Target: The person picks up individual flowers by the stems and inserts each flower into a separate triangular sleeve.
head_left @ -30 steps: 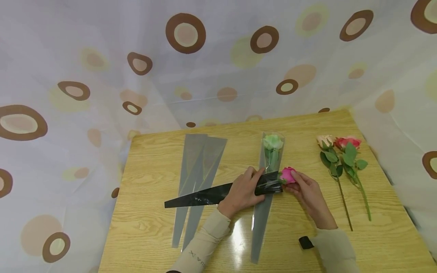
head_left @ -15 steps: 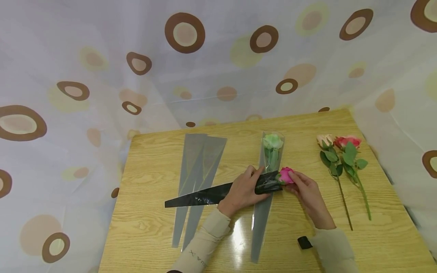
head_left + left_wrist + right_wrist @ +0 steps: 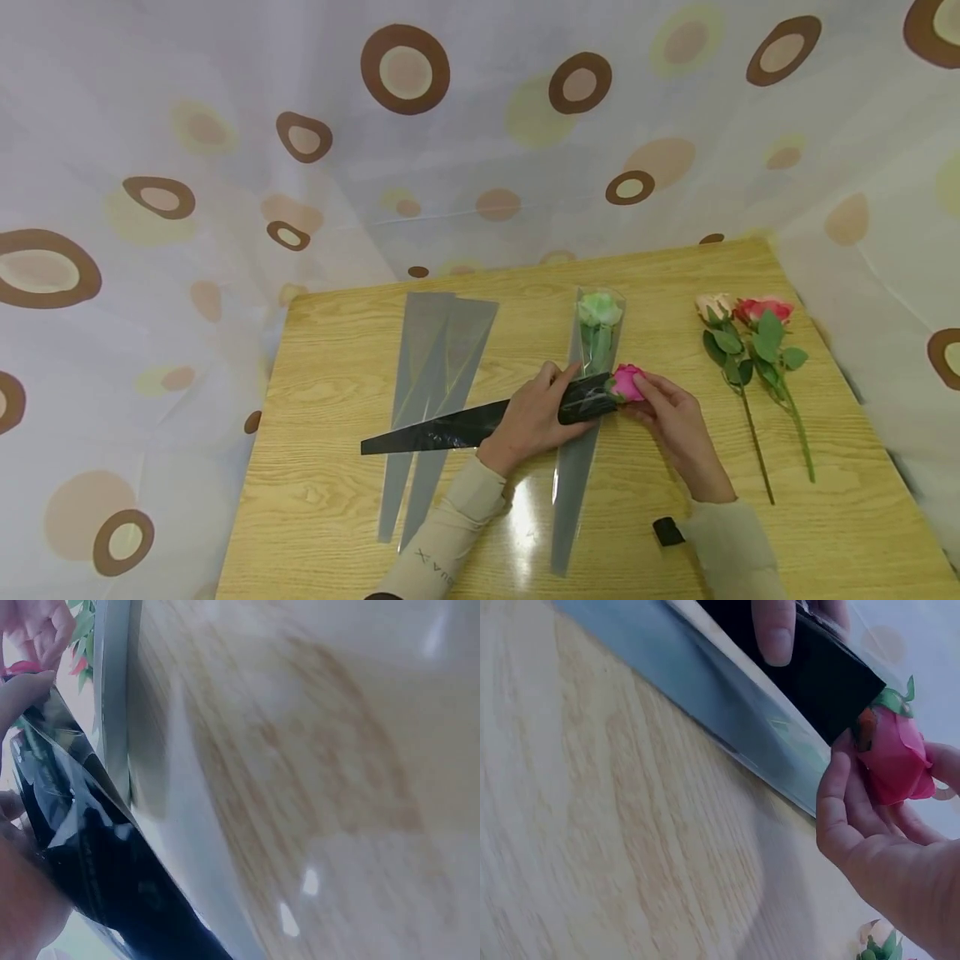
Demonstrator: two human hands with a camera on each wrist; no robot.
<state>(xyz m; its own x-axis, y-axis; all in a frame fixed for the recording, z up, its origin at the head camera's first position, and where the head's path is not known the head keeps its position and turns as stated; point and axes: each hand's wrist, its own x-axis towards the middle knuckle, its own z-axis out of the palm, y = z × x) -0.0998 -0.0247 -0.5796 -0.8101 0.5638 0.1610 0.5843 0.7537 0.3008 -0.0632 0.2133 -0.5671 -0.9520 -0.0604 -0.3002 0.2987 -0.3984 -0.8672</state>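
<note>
My left hand (image 3: 534,419) grips a long, tapered black flower sleeve (image 3: 442,431) near its wide end. At that mouth sits a pink rose (image 3: 627,383), its bloom outside the sleeve and its stem hidden within. The fingers of my right hand (image 3: 678,429) hold the bloom. In the right wrist view, green sepals show between the pink rose (image 3: 900,757) and the sleeve's edge (image 3: 832,686). Under the black sleeve lies a clear and grey sleeve (image 3: 576,492) with a pale green rose (image 3: 599,310) inside.
Two flat grey sleeves (image 3: 420,333) overlap on the left of the wooden table (image 3: 330,367), partly beneath the black one's narrow end. On the right lie a cream rose (image 3: 715,308) and a red-pink rose (image 3: 763,312). A small black object (image 3: 667,532) is by the right cuff.
The pink rose and my right hand have shifted slightly left, so the bloom sits closer to the black sleeve's mouth. My left hand keeps its hold on the sleeve.
</note>
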